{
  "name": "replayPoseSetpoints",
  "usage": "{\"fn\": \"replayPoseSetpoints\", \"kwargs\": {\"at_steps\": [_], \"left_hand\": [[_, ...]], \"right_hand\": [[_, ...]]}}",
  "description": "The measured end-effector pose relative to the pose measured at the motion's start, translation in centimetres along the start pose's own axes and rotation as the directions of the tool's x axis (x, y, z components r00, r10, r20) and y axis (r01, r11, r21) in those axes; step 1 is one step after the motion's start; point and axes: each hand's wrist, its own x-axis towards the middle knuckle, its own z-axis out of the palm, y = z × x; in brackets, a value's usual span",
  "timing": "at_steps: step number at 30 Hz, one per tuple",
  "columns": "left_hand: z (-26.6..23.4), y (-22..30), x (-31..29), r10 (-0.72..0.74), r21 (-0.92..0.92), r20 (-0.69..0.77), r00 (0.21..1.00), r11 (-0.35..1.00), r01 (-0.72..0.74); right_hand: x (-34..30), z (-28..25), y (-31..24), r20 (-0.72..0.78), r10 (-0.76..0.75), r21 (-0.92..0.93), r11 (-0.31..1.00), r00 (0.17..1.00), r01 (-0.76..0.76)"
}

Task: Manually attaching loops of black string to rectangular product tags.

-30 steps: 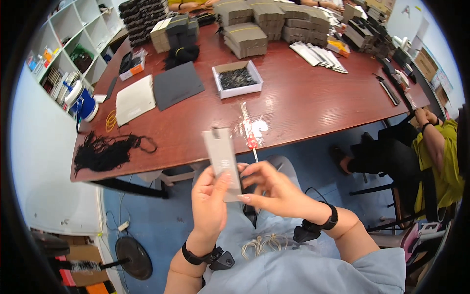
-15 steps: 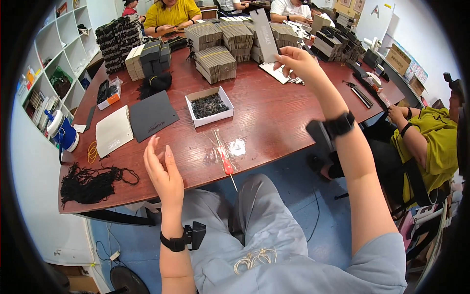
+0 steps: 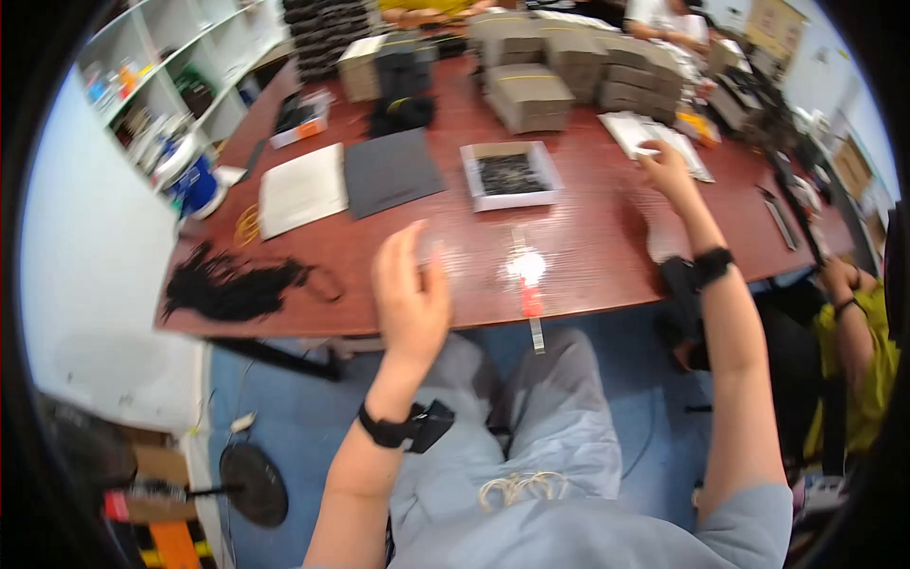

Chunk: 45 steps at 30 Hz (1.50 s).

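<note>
My left hand [image 3: 412,289], somewhat blurred, is raised over the table's near edge with fingers and thumb apart, holding nothing. Farther off, my right hand [image 3: 669,175] reaches over white card tags [image 3: 687,154] at the right; its fingers are bent and apart, and I see nothing between them. Between my hands, a red-handled tool [image 3: 532,302] with a thin metal shaft lies at the near edge, its end sticking out past the tabletop. Beyond it sits a white open box [image 3: 512,201] with loose black bits inside.
On the wooden table [image 3: 398,332] lie a black string bundle [image 3: 227,289], a cream sheet [image 3: 301,192] and a dark grey sheet [image 3: 393,174]. Bundled grey tag stacks [image 3: 531,100] stand behind. A blue-and-white jug [image 3: 194,180] is at left; a co-worker in yellow-green [image 3: 858,360] sits at right.
The view has swung, shifting the table rightward and up in the picture. My right hand has lowered toward the white tags; the grey tag it held up is no longer visible. My left hand remains raised.
</note>
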Motion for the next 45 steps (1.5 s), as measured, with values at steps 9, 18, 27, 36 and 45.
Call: {"fn": "replayPoseSetpoints", "kwargs": {"at_steps": [9, 18, 27, 36, 45], "left_hand": [[-6.7, -7.4, 6.6, 0.052, 0.414, 0.411, 0.91, 0.879, -0.237], [-11.5, -12.2, 11.9, 0.046, 0.451, 0.507, 0.861, 0.836, -0.311], [-14.1, -13.4, 10.4, -0.307, 0.477, 0.558, 0.771, 0.879, 0.006], [-7.6, -7.4, 8.4, -0.02, 0.154, 0.456, 0.89, 0.986, -0.057], [1.1, 3.3, 1.3, -0.392, -0.501, 0.699, 0.598, 0.328, 0.801]], "right_hand": [[-6.6, 5.0, -0.9, 0.215, -0.341, 0.038, 0.939, 0.915, 0.341], [-7.0, 5.6, -1.0, 0.147, -0.421, 0.08, 0.907, 0.895, 0.414], [-7.1, 5.4, -1.2, 0.146, -0.409, 0.055, 0.913, 0.901, 0.405], [-7.0, 5.2, -1.1, 0.156, -0.424, 0.08, 0.906, 0.892, 0.416], [-8.8, 4.3, -3.1, 0.1, -0.362, 0.379, 0.875, 0.927, 0.301]]}}
